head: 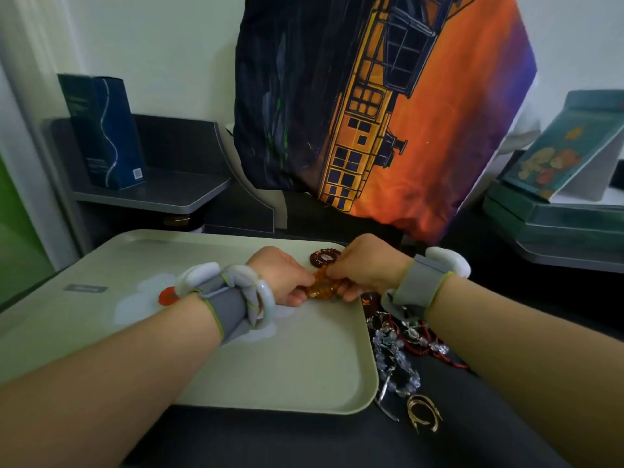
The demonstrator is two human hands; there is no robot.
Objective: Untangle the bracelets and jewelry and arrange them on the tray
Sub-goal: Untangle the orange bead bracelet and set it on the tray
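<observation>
An orange amber-bead bracelet (322,286) is held between both hands over the far right part of the pale green tray (297,373). My left hand (282,275) pinches its left end and my right hand (366,265) grips its right end. Just behind it, a dark red bead bracelet (325,257) lies coiled on the tray. To the right of the tray, a tangled heap of jewelry (403,346) with clear beads, red beads and silver pieces rests on the dark surface. Gold hoops (423,413) lie at the heap's near end.
A large printed cushion (388,106) stands behind the tray. A blue box (104,130) sits on a grey shelf at the back left. Teal boxes (560,184) are stacked at the right. Grey wrist bands with white devices are on both forearms.
</observation>
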